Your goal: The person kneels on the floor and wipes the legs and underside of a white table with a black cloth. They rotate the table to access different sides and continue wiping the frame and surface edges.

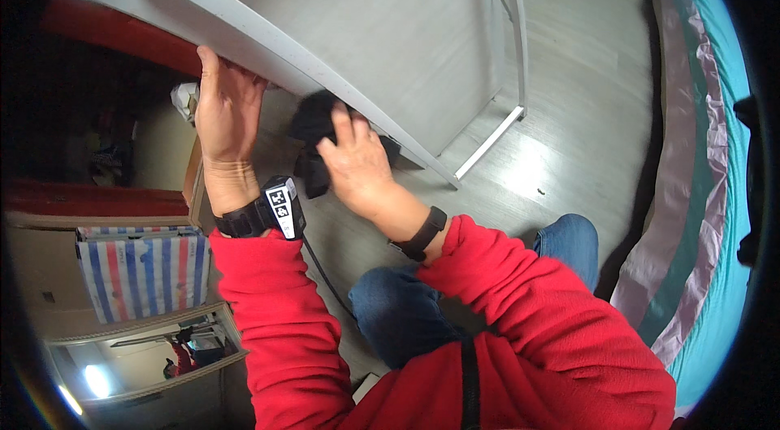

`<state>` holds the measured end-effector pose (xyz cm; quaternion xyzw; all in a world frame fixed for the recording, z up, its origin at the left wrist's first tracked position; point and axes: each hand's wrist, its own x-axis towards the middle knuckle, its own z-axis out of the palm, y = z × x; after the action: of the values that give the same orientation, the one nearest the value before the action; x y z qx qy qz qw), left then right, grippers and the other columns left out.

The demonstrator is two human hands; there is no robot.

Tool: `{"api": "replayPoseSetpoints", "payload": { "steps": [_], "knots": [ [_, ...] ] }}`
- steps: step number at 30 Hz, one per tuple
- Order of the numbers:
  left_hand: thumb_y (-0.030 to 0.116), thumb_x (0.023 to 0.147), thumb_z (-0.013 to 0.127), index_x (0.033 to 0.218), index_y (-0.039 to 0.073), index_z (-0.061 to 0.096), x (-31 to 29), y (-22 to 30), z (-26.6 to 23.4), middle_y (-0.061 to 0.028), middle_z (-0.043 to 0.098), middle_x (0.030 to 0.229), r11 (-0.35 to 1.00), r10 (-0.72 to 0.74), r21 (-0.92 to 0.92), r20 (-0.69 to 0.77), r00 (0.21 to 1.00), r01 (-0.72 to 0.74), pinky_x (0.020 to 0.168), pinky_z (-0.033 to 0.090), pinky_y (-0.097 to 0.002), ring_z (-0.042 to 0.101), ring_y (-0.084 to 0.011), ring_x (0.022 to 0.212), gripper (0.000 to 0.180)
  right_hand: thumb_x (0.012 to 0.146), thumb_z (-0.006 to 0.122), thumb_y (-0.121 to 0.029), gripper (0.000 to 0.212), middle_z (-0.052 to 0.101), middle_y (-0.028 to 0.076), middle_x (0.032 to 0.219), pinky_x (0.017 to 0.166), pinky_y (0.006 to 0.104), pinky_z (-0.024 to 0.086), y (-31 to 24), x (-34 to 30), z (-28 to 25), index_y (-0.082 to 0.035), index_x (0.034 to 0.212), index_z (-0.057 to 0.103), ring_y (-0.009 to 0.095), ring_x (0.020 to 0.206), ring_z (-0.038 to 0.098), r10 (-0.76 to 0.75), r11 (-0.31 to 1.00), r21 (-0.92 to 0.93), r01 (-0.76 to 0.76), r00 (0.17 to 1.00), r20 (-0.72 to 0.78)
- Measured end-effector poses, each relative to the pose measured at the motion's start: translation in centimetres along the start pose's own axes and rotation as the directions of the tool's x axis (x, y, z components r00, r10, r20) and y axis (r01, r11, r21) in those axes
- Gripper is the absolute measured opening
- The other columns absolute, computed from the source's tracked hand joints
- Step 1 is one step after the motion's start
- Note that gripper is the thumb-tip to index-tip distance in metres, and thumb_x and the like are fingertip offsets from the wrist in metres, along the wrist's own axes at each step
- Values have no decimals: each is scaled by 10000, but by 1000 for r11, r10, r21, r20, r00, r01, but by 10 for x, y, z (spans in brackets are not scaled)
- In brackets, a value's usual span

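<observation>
A large white table-like piece (268, 32), with a pale panel and slim white bars, stands tilted at the top. My left hand (230, 113) is at its lower left edge. The thumb points up in front of the edge, and the other fingertips go out of sight beneath it. My right hand (357, 166) presses a bunched black cloth (313, 121) against the lower bar. Its fingers are bent over the cloth and slightly blurred. Part of the cloth hangs below the hand.
A bed with pink and turquoise covers (707, 186) runs along the right. At left are a striped bag (146, 271), a framed mirror (146, 353) and a red-edged opening (93, 198). A dark cable (325, 275) lies by my knees. The floor (585, 105) is pale wood.
</observation>
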<state>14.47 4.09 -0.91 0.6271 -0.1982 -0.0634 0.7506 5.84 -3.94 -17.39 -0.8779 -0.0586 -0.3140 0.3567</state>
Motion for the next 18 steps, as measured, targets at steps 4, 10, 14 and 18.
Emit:
{"api": "replayPoseSetpoints", "payload": {
  "steps": [4, 10, 14, 18],
  "knots": [
    [521, 1049, 364, 1485, 22, 318, 2, -12, 9, -110, 377, 1513, 993, 101, 65, -92, 991, -95, 1138, 289, -445, 371, -269, 1368, 665, 751, 640, -72, 245, 342, 269, 1476, 963, 498, 468, 25, -36, 11, -34, 992, 663, 455, 1262, 429, 92, 991, -120, -61, 959, 268],
    [496, 1051, 384, 1486, 16, 322, 8, -24, 25, -104, 349, 1536, 977, 211, 38, -198, 957, -208, 1155, 272, -412, 347, -250, 1390, 651, 692, 695, -65, 367, 395, 269, 1421, 985, 477, 462, 47, -88, 6, 3, 1049, 636, 467, 1236, 455, 89, 963, 211, -167, 937, 337],
    [498, 1050, 386, 1495, -6, 304, 8, -28, 32, -112, 350, 1536, 968, 250, 55, -241, 938, -244, 1161, 261, -388, 343, -238, 1394, 677, 713, 685, -44, 380, 492, 271, 1316, 987, 424, 470, 62, -136, -32, 12, 1082, 610, 464, 1159, 531, 260, 804, 455, -384, 914, 313],
    [504, 1050, 386, 1493, -40, 297, 4, -37, 41, -132, 354, 1533, 915, 399, 182, -282, 872, -360, 1162, 257, -366, 356, -232, 1380, 707, 782, 714, -89, 385, 595, 137, 1212, 1006, 380, 461, 85, -144, -71, -27, 1148, 613, 308, 1156, 570, 406, 579, 654, -487, 868, 287]
  ]
}}
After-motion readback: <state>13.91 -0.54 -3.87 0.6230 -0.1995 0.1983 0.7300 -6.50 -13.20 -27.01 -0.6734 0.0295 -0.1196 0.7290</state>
